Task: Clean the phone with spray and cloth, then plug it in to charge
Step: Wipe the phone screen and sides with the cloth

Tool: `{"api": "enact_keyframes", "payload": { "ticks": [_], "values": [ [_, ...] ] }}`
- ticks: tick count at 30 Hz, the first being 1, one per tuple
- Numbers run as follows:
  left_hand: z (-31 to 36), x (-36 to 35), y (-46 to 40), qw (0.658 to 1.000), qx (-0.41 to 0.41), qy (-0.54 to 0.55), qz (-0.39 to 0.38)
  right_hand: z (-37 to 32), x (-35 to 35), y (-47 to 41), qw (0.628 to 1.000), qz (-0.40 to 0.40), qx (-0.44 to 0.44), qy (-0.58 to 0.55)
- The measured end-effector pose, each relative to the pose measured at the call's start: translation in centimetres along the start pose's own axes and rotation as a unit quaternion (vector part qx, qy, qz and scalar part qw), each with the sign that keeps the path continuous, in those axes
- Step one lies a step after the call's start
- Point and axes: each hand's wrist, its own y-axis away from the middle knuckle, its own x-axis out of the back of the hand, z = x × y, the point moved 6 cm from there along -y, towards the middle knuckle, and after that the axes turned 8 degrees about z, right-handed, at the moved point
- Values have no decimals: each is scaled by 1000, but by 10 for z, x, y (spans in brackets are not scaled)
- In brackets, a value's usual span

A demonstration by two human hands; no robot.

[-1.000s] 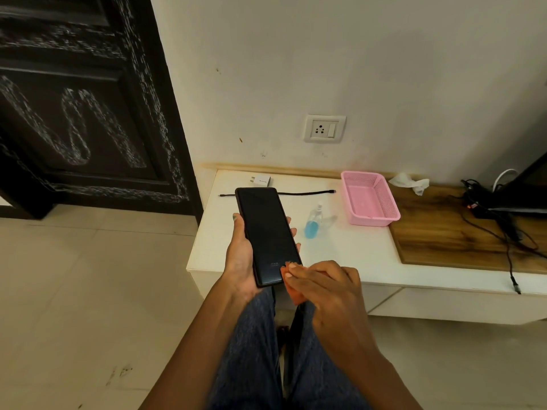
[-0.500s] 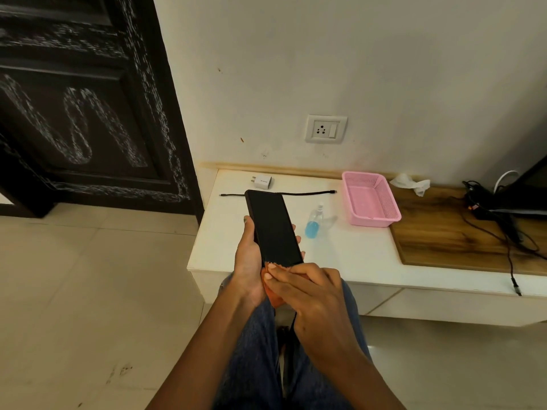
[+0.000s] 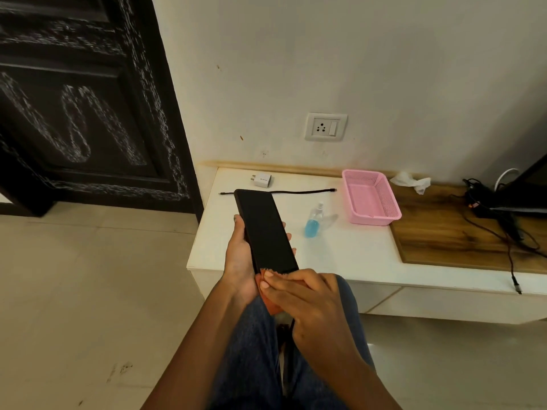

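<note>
L grip [image 3: 241, 255] is wrapped round the phone [image 3: 266, 232] from underneath, thumb on its left edge, fingertips showing on the right edge; phone is held up over the lap, in front of the table's front-left corner, dark face up, tilted away. R grip [image 3: 299, 294] pinches the orange cloth [image 3: 268, 300] and presses it vs the phone's near end; most of the cloth is hidden under the fingers.

Progress, as a judgement: wiping stage is under way, approx mid-task. Whether spray has gone on the phone can't be told, no wet sheen visible on the screen. Left to do: finish the wipe, put the cloth down, then the whole charging part. Nothing of that is started: the white adapter [image 3: 262, 180] lies loose near the table's back-left corner, not in the wall socket [image 3: 325, 126] above the back edge; the black cable [image 3: 302, 191] lies straight along the table just in front of the adapter, both ends free, partly hidden behind the phone.

Containers: spray bottle [image 3: 313, 221] stands mid-table, clear w/ blue liquid in the bottom part only, so roughly a third full or less. Pink basket [image 3: 371, 198] sits right of it, where the white table [image 3: 355, 255] meets the wooden board [image 3: 461, 232]; looks empty, maybe a tiny speck on its floor, too small to tell. Crumpled white tissue [image 3: 410, 180] lies behind the basket by the back edge, outside it.
</note>
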Motion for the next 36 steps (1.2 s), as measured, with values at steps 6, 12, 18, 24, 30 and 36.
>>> {"api": "enact_keyframes", "payload": {
  "ticks": [6, 12, 18, 24, 30, 36],
  "values": [
    [-1, -7, 1, 999, 24, -3, -29, 14, 6, -6, 1000, 1, -14, 22],
    [-4, -10, 0, 998, 46, -9, -34, 24, 7, -20, 998, 31, -53, 30],
    [-8, -3, -3, 999, 32, -15, -34, 1, -5, -8, 999, 36, -22, 1],
    [-13, 0, -6, 999, 32, -21, -35, -2, -4, -1, 999, 34, 18, 12],
    [-13, 1, -6, 999, 43, 2, -32, 3, 4, 9, 998, 44, 30, 25],
    [-8, 2, -5, 998, 44, -13, -46, 18, 11, 10, 996, 59, 29, 54]
  ]
}}
